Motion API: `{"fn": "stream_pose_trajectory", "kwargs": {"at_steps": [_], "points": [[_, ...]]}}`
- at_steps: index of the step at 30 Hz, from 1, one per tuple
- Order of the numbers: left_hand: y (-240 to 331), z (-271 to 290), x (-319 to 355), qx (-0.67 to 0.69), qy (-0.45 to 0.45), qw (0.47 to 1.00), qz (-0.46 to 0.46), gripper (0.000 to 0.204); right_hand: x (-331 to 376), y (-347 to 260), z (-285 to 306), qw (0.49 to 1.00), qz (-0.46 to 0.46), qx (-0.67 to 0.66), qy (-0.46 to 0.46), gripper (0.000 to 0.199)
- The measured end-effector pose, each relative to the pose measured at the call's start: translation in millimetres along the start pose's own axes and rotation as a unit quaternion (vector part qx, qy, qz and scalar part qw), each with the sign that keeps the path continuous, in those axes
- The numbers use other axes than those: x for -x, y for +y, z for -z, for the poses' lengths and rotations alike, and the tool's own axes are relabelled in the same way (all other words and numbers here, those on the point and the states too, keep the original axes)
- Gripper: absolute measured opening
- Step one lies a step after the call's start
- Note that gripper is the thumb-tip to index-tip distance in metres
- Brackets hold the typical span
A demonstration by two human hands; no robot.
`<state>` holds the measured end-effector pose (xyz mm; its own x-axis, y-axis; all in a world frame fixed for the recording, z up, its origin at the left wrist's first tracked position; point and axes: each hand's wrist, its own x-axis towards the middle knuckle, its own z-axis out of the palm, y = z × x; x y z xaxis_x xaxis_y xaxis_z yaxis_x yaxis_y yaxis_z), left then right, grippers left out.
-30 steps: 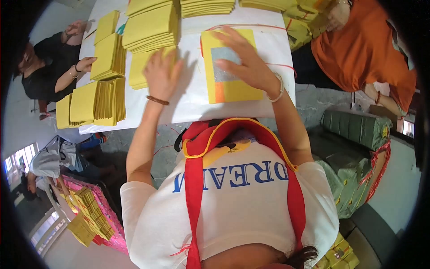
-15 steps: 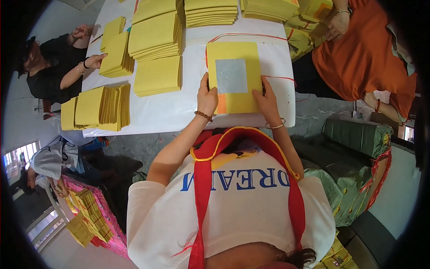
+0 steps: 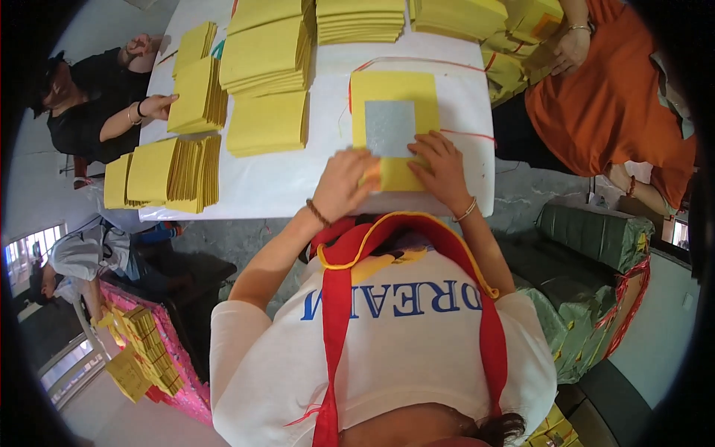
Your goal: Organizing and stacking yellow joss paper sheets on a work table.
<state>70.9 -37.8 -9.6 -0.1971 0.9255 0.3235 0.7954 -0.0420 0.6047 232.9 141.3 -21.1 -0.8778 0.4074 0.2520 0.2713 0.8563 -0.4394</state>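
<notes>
A yellow paper sheet or stack (image 3: 401, 86) lies on the white-covered table in front of me, with a silver-grey square (image 3: 389, 123) on its face and an orange patch near its lower left. My left hand (image 3: 346, 182) rests over that lower left corner, fingers extended and a little blurred. On the lower right part, my right hand (image 3: 439, 167) lies with its fingers spread, their tips by the silver square's edge. Neither hand grips anything. Whether the yellow paper is one sheet or several cannot be made out.
Folded yellow paper stacks (image 3: 268, 123) cover the table's left and far side. Red string (image 3: 465, 134) runs beside my paper. At left, a co-worker's hand (image 3: 158, 106) touches a stack; a person in orange (image 3: 596, 97) stands at right. Green wrapped bundles (image 3: 588, 238) sit lower right.
My hands have let go of the paper's side edges and moved onto its lower part, fingers opened out. The paper lies in nearly the same place on the table.
</notes>
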Motion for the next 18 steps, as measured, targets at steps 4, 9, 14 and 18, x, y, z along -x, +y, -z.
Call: {"fn": "stream_pose_trajectory", "kwargs": {"at_steps": [4, 9, 14, 18], "points": [[14.7, -5.3, 4.4, -0.133, -0.061, 0.987, -0.068, 0.04, 3.5, 3.5, -4.1, 0.998, -0.01, -0.056, 0.013, 0.03], [13.1, -2.8, 2.5, -0.182, -0.054, 0.977, -0.098, 0.043, 6.2, 5.7, -9.9, 0.997, -0.007, -0.069, 0.02, 0.031], [7.3, -2.8, -2.8, -0.163, -0.051, 0.981, -0.095, 0.042, 3.1, 2.5, -6.6, 0.997, -0.001, -0.067, 0.026, 0.031], [4.4, -1.9, -4.2, -0.094, -0.048, 0.991, -0.085, 0.038, 5.7, -0.1, -8.4, 0.997, -0.007, -0.076, 0.032, 0.031]]}}
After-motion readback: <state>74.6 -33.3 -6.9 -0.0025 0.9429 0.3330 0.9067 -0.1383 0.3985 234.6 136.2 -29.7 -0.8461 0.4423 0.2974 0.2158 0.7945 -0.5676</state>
